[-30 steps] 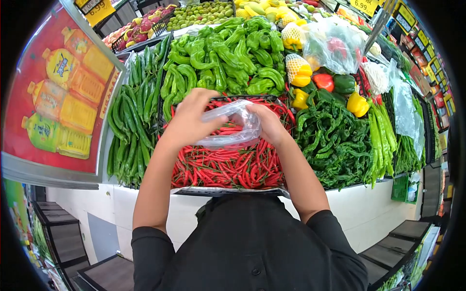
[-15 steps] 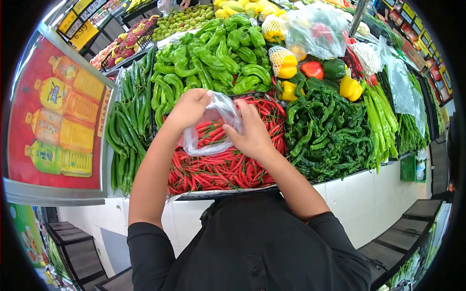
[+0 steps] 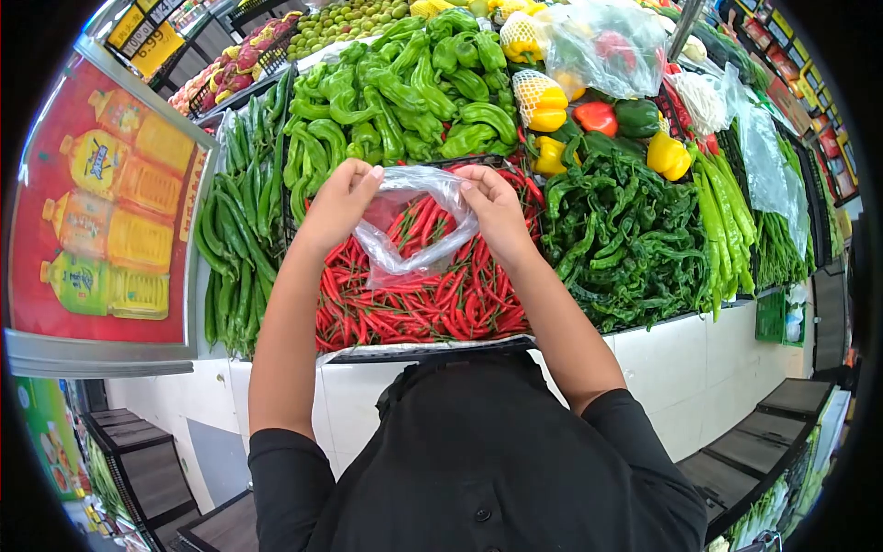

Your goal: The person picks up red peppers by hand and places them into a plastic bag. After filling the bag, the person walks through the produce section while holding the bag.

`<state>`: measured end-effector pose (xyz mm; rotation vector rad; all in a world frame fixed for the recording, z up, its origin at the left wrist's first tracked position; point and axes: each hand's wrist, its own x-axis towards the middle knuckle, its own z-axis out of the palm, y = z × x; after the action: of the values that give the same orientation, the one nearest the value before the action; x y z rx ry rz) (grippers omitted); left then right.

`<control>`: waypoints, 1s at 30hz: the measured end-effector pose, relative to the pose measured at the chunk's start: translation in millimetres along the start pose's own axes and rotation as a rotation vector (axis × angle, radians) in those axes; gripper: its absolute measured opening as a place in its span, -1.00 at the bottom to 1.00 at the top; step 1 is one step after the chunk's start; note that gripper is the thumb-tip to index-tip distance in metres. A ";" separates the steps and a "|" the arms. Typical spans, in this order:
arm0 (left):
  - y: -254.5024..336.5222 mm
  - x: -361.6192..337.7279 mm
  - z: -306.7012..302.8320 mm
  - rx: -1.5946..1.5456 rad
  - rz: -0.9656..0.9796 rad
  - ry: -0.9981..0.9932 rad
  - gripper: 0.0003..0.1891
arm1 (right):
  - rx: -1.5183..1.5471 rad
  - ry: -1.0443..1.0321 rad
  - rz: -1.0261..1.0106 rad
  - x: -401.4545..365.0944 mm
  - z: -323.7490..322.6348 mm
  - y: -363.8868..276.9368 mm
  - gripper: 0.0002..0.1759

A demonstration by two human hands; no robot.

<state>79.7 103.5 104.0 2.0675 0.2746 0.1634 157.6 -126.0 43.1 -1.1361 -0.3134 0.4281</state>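
Between my two hands a clear plastic bag is spread, its rolled rim forming a wide loop. My left hand pinches the rim on the left side, thumb against the fingers. On the opposite side my right hand grips the rim the same way. Below the bag lies a bed of thin red chilies, and some of them show through its mouth and film.
Long green peppers lie to the left and light green peppers behind. Wrinkled dark green peppers fill the crate at right, with yellow bell peppers beyond. A drinks poster stand rises at far left.
My hands have drawn apart, and the bag's mouth has widened into a larger loop. My right hand has moved right and now pinches the rim.
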 end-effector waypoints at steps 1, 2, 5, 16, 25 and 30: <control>-6.5 -6.2 1.1 0.023 0.065 0.035 -0.60 | 0.005 -0.003 0.009 -4.0 -1.1 -1.6 -0.81; -8.1 -16.1 5.3 0.123 0.137 0.161 -0.59 | 0.010 -0.004 0.017 -6.7 -2.9 -2.7 -0.81; -8.1 -53.5 18.8 0.333 0.234 0.428 -0.52 | -0.001 -0.055 0.003 -7.8 -9.2 1.6 -0.78; -21.7 -118.0 82.7 -0.139 -0.181 0.308 -0.75 | -0.013 -0.206 0.047 -17.9 -17.9 -2.5 -0.76; -16.8 -117.9 86.5 -0.941 -0.160 0.495 -0.84 | 0.138 -0.143 0.088 -15.8 -30.1 -26.2 -0.76; -13.9 -102.2 76.9 -1.103 -0.118 0.514 -0.71 | 0.185 -0.127 0.089 1.3 -32.1 -24.5 -0.75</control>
<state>-3.0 18.6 54.1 0.8878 0.4804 0.6210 177.3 -159.8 53.1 -0.9462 -0.3283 0.5972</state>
